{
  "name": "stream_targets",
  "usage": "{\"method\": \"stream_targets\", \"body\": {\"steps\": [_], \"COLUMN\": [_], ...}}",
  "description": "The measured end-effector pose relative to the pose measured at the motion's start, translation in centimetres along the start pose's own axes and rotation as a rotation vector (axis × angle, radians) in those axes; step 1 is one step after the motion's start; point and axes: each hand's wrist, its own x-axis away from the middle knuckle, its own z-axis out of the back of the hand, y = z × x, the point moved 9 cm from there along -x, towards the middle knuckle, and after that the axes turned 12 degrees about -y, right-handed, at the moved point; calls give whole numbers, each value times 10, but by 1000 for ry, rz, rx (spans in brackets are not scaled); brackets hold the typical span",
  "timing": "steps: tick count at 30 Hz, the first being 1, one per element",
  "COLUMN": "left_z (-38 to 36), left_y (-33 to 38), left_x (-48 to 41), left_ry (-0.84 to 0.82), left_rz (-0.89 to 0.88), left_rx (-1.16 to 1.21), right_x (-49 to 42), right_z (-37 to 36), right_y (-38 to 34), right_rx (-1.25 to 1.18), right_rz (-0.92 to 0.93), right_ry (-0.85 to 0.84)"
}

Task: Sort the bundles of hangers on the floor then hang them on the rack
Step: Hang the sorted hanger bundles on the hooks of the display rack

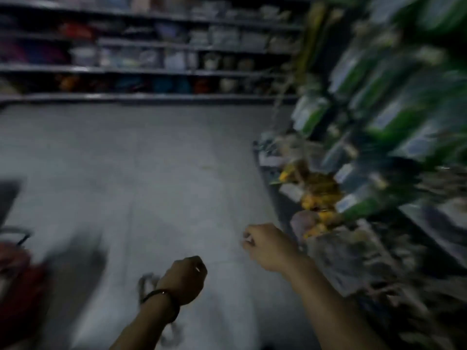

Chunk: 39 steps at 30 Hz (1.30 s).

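Standing on the shop floor (151, 160) beside the rack (379, 122), curling left hand (184, 279) and right hand (267, 246), grip too blurred to tell, seemingly fetching hangers, next needing a bundle picked up.

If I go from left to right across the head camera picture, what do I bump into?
Blurry red thing → left hand → right hand → green packs on the shelves at the far right.

Dim shop aisle; grey floor (156, 157); stocked shelves (151, 72) behind, blurred.
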Motion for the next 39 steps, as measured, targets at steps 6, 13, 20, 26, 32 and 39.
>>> {"method": "stream_targets", "body": {"steps": [6,13,20,26,32,39], "left_z": [-60,-186,-300,-397,-443,-461], "left_y": [-203,-382,-489,-609,-683,-709], "left_x": [4,-37,-145,-261,-347,-391], "left_ry": [-92,-132,-135,0,322,467], "left_rz": [377,725,805,922,922,805], "left_rx": [335,787,1004,1324,1639,1785], "right_x": [-150,-290,-424,-521,-602,-646], "right_z": [-187,-381,-540,-682,-781,-827], "right_y": [-74,-69,-34,-25,-39,-22], "right_rx": [21,118,320,516,322,54], "right_rz": [86,88,86,189,126,-39], "right_ry": [-447,-838,-952,-947,-881,-807]}}
